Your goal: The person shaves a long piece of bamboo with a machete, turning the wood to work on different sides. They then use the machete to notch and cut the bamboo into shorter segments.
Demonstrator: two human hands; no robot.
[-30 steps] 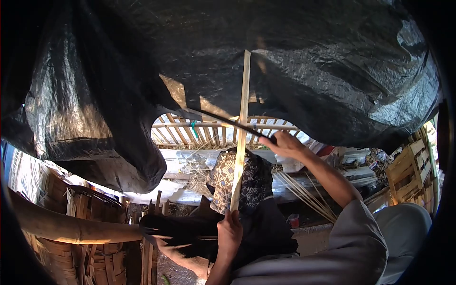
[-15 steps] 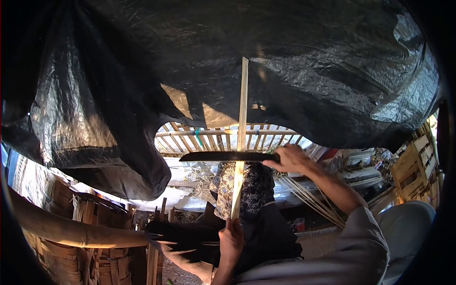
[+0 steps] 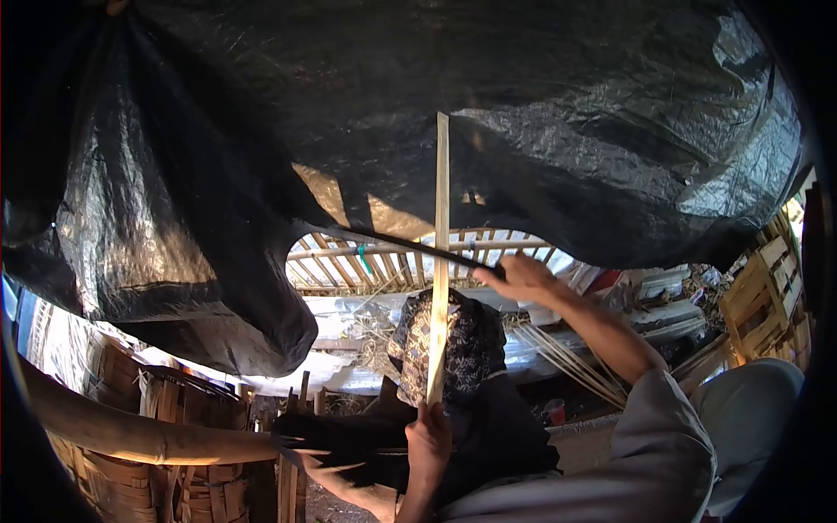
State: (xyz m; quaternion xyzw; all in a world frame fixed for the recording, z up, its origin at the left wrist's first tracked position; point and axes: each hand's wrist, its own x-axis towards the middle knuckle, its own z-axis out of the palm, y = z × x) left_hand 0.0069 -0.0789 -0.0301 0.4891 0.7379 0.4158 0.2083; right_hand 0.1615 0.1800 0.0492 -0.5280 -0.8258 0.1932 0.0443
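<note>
Upright in front of me stands a long pale bamboo strip (image 3: 441, 200), its lower end gripped in my left hand (image 3: 428, 433). My right hand (image 3: 523, 277) is closed around the dark handle of a long knife (image 3: 410, 246). The blade crosses the strip around its middle, slanting up to the left, and looks thin, seen nearly edge-on. A patterned cloth (image 3: 462, 340) lies behind the lower part of the strip, over my knee or lap.
A black tarp (image 3: 366, 105) hangs across the top and left. Below it runs a slatted bamboo rail (image 3: 384, 261). A thick bamboo pole (image 3: 157, 431) and woven baskets (image 3: 113, 479) are at left. Thin sticks (image 3: 571, 366), a red cup (image 3: 555, 411) and a wooden crate (image 3: 763, 301) are at right.
The knife has moved up along the strip and turned from level to slanted, its blade now edge-on. My right hand has risen slightly. The left hand keeps its hold.
</note>
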